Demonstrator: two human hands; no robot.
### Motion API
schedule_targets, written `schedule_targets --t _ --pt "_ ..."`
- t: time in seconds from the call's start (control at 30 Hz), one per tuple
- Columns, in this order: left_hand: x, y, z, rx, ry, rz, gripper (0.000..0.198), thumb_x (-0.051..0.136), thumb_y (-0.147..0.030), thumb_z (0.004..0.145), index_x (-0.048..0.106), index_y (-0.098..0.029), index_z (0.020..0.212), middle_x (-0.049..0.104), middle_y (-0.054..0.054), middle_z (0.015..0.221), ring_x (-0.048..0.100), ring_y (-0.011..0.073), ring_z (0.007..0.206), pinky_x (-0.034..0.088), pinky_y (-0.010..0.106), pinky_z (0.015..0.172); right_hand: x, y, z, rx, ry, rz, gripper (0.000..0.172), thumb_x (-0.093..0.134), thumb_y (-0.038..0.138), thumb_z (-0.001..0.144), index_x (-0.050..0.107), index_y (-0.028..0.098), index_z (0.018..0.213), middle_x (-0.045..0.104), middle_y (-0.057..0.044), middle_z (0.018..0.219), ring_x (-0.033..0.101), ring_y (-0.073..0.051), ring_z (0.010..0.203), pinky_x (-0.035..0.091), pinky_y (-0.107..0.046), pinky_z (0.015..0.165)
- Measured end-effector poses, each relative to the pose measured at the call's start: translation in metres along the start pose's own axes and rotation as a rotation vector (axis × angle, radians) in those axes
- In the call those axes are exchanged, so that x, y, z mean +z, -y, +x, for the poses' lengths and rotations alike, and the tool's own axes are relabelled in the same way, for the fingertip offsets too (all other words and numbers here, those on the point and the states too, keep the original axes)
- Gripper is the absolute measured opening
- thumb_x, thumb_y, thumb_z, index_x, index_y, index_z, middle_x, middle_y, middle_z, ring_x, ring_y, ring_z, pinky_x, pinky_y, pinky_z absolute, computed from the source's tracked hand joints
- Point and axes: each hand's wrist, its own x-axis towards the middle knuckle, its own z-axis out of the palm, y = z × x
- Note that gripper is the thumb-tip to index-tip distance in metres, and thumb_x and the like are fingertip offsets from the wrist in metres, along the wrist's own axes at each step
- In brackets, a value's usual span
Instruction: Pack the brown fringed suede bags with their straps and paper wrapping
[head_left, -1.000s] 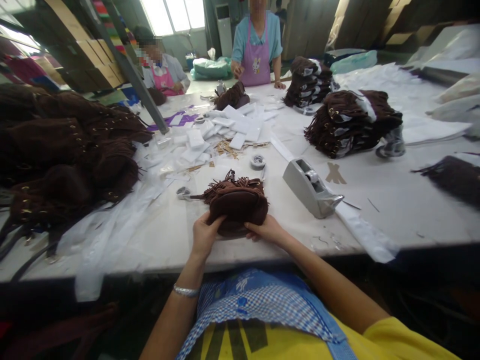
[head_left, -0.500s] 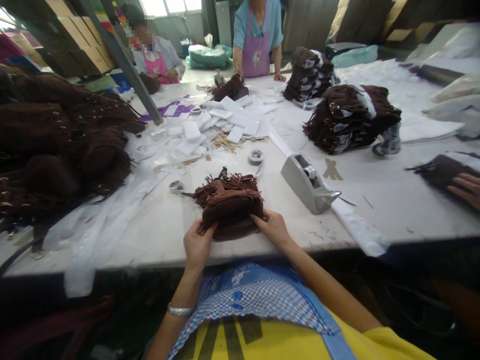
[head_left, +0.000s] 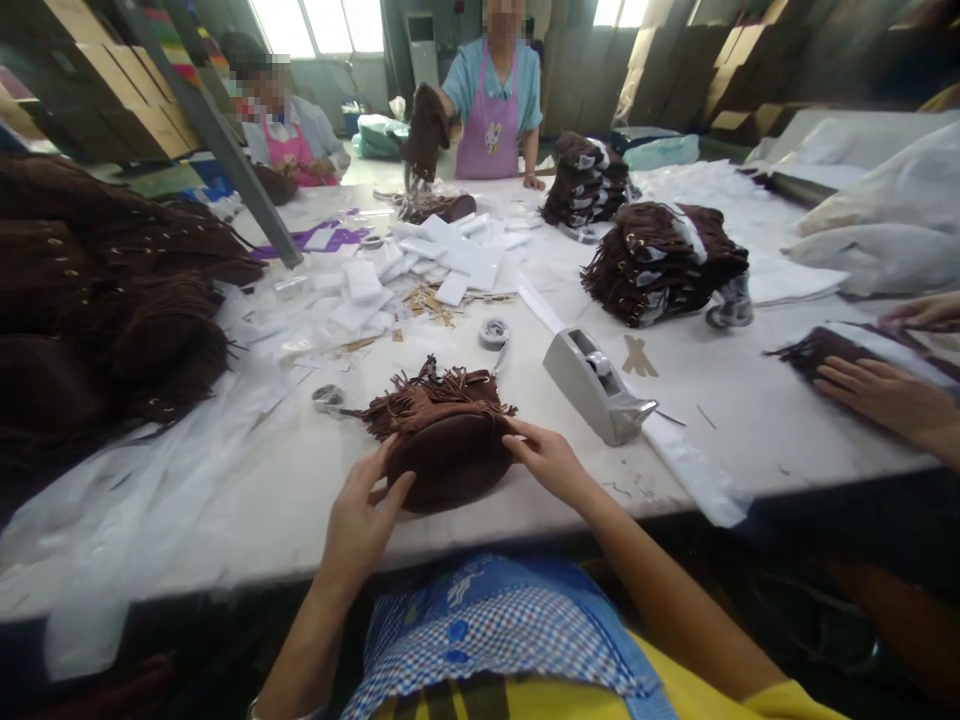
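Note:
A dark brown fringed bag (head_left: 450, 462) lies on the table in front of me, its smooth oval base turned towards me and its fringe on the far side. My left hand (head_left: 367, 500) holds the bag's left end, thumb on the base and fingers round the edge. At the right end, my right hand (head_left: 546, 460) grips the rim, with its fingertips partly hidden. Wrapped strap coils lie beyond the bag, one grey coil (head_left: 493, 334) behind it and another coil (head_left: 328, 399) to its left. Right of the bag stands a grey tape dispenser (head_left: 596, 385).
Brown bags (head_left: 97, 300) are heaped at the left by a metal post (head_left: 225, 140). White packets (head_left: 450, 250) lie mid-table. Stacked bags (head_left: 667, 262) stand at the right, where a co-worker's hands (head_left: 877, 395) rest on another bag. Two people work across the table.
The bag's base has spread into a full oval facing me, and my left hand's fingers have opened wider around it. Across the table, a person has lifted a brown bag.

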Motion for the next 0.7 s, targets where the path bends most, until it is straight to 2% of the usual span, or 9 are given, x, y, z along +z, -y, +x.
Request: schedule_targets --t 0.1,0.23,0.3,0.43,0.47,0.53,0.63,0.7 --pt "-0.006 0.003 0.009 -0.074 0.103 -0.138 0.047 0.068 -0.047 0.083 0.065 -0.022 0.122 0.065 0.007 0.125 0.060 0.0241 0.114 0.052 0.035 0.097 -0.003 -0.003 0.007 0.005 0.032 0.026 0.037 0.068 0.035 0.082 0.070 0.021 0.116 0.074 -0.006 0.109 0.071 -0.024 0.092 0.059 -0.039 0.085" --pt "-0.012 0.006 0.015 -0.183 0.175 -0.230 0.039 0.075 -0.044 0.077 0.068 -0.017 0.104 0.071 0.004 0.097 0.064 0.0211 0.091 0.052 0.031 0.083 -0.004 -0.005 0.009 -0.039 0.023 0.053 0.027 0.070 0.032 0.080 0.067 0.020 0.104 0.073 -0.004 0.100 0.070 -0.020 0.093 0.056 -0.033 0.087" --pt "-0.012 0.008 0.012 -0.187 0.140 -0.186 0.034 0.076 -0.044 0.075 0.067 -0.017 0.093 0.066 0.000 0.083 0.061 0.0175 0.079 0.049 0.026 0.072 -0.003 -0.007 0.008 -0.068 0.045 0.044 0.021 0.068 0.029 0.082 0.062 0.021 0.100 0.070 -0.003 0.096 0.068 -0.018 0.089 0.055 -0.030 0.082" --pt "-0.007 0.013 0.001 -0.152 -0.053 0.109 0.030 0.075 -0.045 0.074 0.064 -0.020 0.087 0.042 -0.008 0.059 0.044 0.0116 0.056 0.036 0.023 0.056 0.002 -0.014 0.001 -0.131 0.037 -0.123 0.011 0.062 0.024 0.085 0.055 0.022 0.093 0.061 0.001 0.084 0.062 -0.015 0.077 0.051 -0.026 0.073" --pt "-0.005 0.015 -0.002 -0.141 -0.086 0.163 0.030 0.075 -0.045 0.075 0.064 -0.021 0.089 0.039 -0.008 0.058 0.042 0.0116 0.056 0.036 0.023 0.057 0.003 -0.015 0.000 -0.145 0.022 -0.166 0.011 0.061 0.023 0.085 0.054 0.022 0.093 0.060 0.001 0.083 0.060 -0.015 0.075 0.050 -0.027 0.072" --pt "-0.003 0.018 -0.005 -0.128 -0.097 0.179 0.031 0.074 -0.044 0.076 0.063 -0.022 0.094 0.048 -0.007 0.065 0.047 0.0125 0.061 0.040 0.024 0.061 0.004 -0.016 -0.002 -0.166 -0.002 -0.223 0.011 0.061 0.023 0.086 0.054 0.022 0.095 0.059 0.001 0.084 0.059 -0.015 0.074 0.049 -0.027 0.073" --pt "-0.006 0.021 -0.006 -0.199 -0.011 0.042 0.042 0.075 -0.045 0.074 0.062 -0.021 0.105 0.063 0.001 0.095 0.058 0.0166 0.078 0.049 0.028 0.070 0.000 -0.014 -0.001 -0.149 0.049 -0.193 0.018 0.064 0.027 0.086 0.055 0.022 0.100 0.061 0.000 0.090 0.061 -0.016 0.081 0.051 -0.028 0.077" --pt "-0.012 0.020 -0.005 -0.269 0.080 -0.058 0.052 0.077 -0.047 0.072 0.061 -0.021 0.115 0.064 0.006 0.114 0.061 0.0212 0.095 0.053 0.031 0.078 -0.005 -0.009 0.003 -0.106 0.135 -0.111 0.026 0.069 0.032 0.084 0.055 0.023 0.104 0.063 -0.002 0.097 0.064 -0.017 0.088 0.053 -0.028 0.081"
